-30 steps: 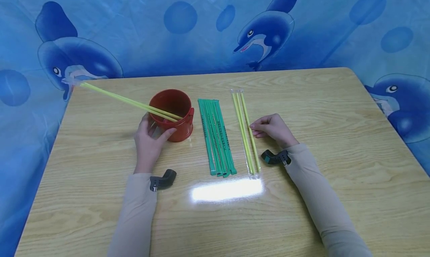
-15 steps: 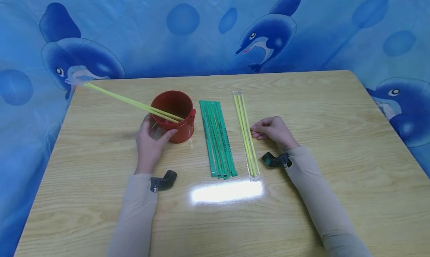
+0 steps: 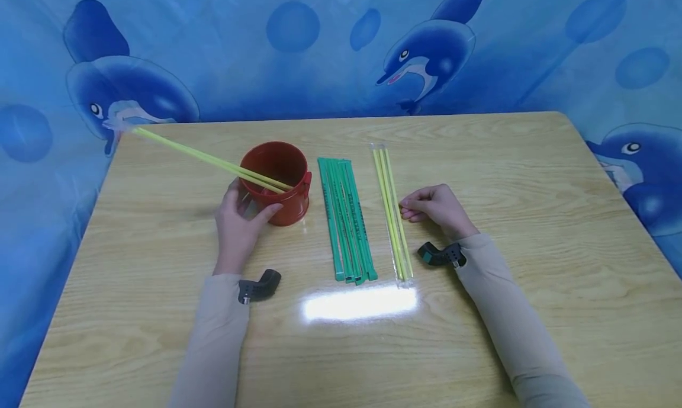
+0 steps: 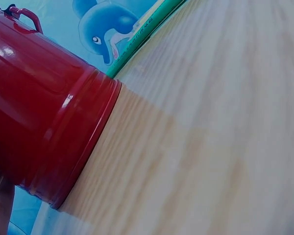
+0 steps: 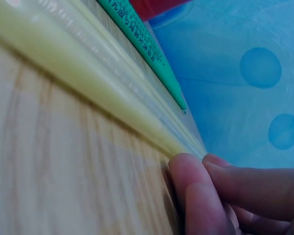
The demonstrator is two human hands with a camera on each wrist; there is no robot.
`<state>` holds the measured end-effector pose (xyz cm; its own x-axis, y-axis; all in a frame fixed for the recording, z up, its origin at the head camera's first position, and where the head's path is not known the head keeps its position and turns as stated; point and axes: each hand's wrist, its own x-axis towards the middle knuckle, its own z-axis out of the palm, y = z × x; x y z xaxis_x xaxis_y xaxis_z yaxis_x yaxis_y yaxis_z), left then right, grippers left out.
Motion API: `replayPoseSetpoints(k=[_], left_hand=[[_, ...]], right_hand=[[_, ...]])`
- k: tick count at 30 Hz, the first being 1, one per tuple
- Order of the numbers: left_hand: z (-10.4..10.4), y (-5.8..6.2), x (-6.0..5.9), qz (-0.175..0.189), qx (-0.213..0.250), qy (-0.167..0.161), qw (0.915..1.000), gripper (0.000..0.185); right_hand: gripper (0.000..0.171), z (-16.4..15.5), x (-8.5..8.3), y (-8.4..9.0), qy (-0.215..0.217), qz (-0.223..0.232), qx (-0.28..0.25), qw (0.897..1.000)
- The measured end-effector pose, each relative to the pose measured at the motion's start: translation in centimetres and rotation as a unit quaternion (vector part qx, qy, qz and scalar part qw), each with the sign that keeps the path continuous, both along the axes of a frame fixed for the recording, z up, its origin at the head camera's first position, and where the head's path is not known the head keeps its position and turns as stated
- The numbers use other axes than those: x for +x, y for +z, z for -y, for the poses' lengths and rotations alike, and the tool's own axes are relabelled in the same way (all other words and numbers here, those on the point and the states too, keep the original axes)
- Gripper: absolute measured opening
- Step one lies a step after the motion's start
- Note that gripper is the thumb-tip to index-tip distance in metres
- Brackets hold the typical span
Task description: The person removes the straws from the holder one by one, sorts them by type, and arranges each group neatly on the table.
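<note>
My left hand [image 3: 246, 209] grips a red cup [image 3: 277, 183], thumb on its front and fingers round its left side; the left wrist view shows the cup's wall [image 4: 39, 107] close up. Two yellow straws [image 3: 202, 156] lean out of the cup toward the far left corner. Right of the cup lies a row of green wrapped straws [image 3: 346, 218]. Further right lie clear-wrapped yellow straws [image 3: 391, 212]. My right hand [image 3: 407, 209] has curled fingers whose tips pinch the nearest yellow straw's [image 5: 88, 73] right edge about midway along.
The wooden table [image 3: 533, 189] stands against a blue dolphin-print cloth [image 3: 426, 52]. A bright glare patch [image 3: 359, 304] lies near the straws' front ends. Black wrist camera mounts [image 3: 258, 286] sit on both sleeves.
</note>
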<state>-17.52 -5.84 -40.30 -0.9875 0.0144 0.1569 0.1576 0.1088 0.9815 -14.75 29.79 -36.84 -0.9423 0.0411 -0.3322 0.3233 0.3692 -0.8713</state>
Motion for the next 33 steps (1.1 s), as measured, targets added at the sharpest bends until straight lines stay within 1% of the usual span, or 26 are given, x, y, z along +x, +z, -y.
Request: replayPoseSetpoints(k=[6,12,17,20,23,24,27,29,33], left_hand=[[0.1,-0.1,0.1,0.006,0.014,-0.004,0.9999,0.072],[-0.1,0.1,0.0,0.005,0.004,-0.008,1.0000,0.073],[-0.1,0.3,0.1,0.012,0.003,-0.006,0.9999,0.073],[0.0,0.2,0.2,0.021,0.001,-0.002,0.9998,0.074],[0.0,0.2,0.2,0.024,0.003,0.000,0.9997,0.074],[0.0,0.2,0.1,0.022,0.004,0.000,0.9997,0.074],[0.1,0.1,0.2,0.014,0.007,0.007,0.9999,0.072],[0.1,0.1,0.2,0.011,0.007,0.010,0.9999,0.071],[-0.1,0.2,0.1,0.010,0.001,0.007,0.9999,0.071]], right_hand=[[0.024,-0.1,0.2,-0.1,-0.001,0.009,-0.014,1.000],[0.027,-0.4,0.5,0.3,-0.025,-0.003,-0.044,0.999],[0.027,-0.3,0.4,0.5,-0.028,-0.002,-0.053,0.998],[0.023,-0.4,0.4,0.4,-0.028,0.000,-0.072,0.997],[0.012,-0.7,0.4,0.3,-0.040,-0.003,-0.126,0.991],[0.012,-0.9,0.4,0.3,-0.044,-0.007,-0.147,0.988],[0.016,-1.1,0.3,0.4,-0.056,-0.012,-0.208,0.976],[0.015,-1.1,0.3,0.6,-0.059,-0.012,-0.222,0.973],[0.010,-0.9,0.5,1.1,-0.060,-0.016,-0.217,0.974]])
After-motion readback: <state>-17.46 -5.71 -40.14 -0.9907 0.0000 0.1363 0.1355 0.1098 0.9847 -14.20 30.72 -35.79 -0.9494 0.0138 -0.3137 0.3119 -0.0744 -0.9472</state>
